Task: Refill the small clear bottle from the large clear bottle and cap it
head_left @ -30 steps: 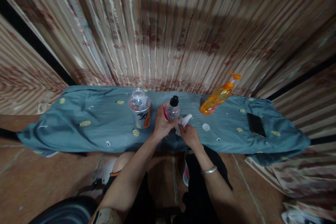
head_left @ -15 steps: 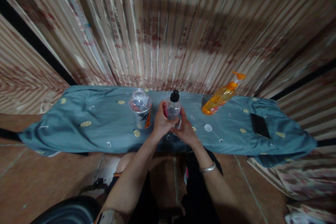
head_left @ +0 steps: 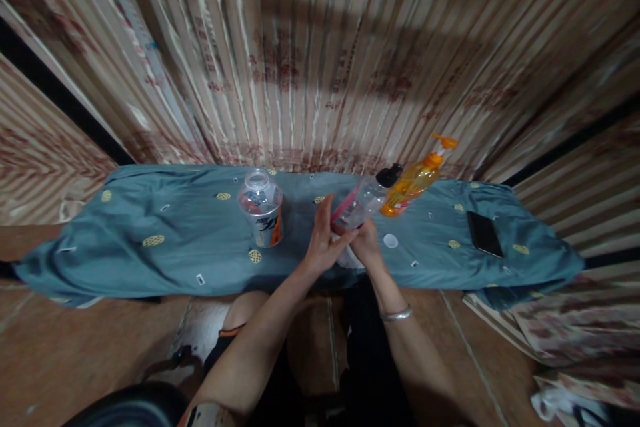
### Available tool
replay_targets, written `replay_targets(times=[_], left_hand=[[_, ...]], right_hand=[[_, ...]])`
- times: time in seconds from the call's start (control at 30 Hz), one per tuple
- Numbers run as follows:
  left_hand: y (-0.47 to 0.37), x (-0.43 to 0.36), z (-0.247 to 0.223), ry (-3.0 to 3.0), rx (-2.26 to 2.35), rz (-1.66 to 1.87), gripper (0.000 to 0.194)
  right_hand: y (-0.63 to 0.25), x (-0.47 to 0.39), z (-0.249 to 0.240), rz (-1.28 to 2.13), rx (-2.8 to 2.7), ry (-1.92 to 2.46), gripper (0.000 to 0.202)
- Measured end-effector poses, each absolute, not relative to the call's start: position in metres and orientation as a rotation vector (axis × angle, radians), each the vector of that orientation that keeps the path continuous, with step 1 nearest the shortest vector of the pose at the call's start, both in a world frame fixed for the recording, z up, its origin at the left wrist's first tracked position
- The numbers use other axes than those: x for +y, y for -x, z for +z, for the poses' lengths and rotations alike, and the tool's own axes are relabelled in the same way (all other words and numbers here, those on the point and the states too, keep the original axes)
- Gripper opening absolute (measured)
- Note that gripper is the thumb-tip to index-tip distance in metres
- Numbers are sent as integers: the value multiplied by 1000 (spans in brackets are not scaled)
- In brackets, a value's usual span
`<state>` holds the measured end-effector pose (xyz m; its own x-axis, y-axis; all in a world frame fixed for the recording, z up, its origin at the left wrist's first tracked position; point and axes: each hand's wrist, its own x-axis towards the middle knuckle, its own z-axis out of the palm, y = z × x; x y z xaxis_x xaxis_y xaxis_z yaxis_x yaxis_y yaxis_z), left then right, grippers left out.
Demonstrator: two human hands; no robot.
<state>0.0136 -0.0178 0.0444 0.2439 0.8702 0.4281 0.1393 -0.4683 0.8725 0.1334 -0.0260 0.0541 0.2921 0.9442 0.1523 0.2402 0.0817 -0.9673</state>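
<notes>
A clear bottle (head_left: pixel 364 201) with a black cap and a pink label is tilted to the right over the cloth-covered table. My right hand (head_left: pixel 367 243) grips its lower part. Beside it, my left hand (head_left: pixel 323 240) has its thumb and fingers apart, the fingers near the bottle's left side; whether they touch it is unclear. Something whitish (head_left: pixel 349 257) shows beneath my hands, too blurred to make out. The black cap overlaps the view of an orange pump bottle (head_left: pixel 411 187), standing to the right.
An open clear plastic container (head_left: pixel 263 210) stands left of my hands. On the blue-green cloth (head_left: pixel 190 213) lie a white disc (head_left: pixel 391 241) and, farther right, a black phone-like object (head_left: pixel 485 234). A striped curtain (head_left: pixel 310 67) hangs behind.
The clear bottle has gone from upright to tilted right, its cap now near the orange pump bottle. My left hand's fingers have straightened. The whole view has shifted slightly.
</notes>
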Motion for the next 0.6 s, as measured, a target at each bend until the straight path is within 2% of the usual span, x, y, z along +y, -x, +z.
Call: replay_targets(times=[0.13,0.23,0.4,0.6], left_hand=[[-27,-28,22,-1860,950,1050,65],[-31,-29,5,-1906,942,949,61],[-27,-22,-15,-1998,931,845,63],[-21,-17,-23,-2068,932,788,57]], right_hand=[[-166,-30,63,582,-1043,1523,56],[-201,-38,61,442,-938,1617,65],[-262,-41,43,220,-779,1868,81],[-298,-29,21,177,-681,2120,92]])
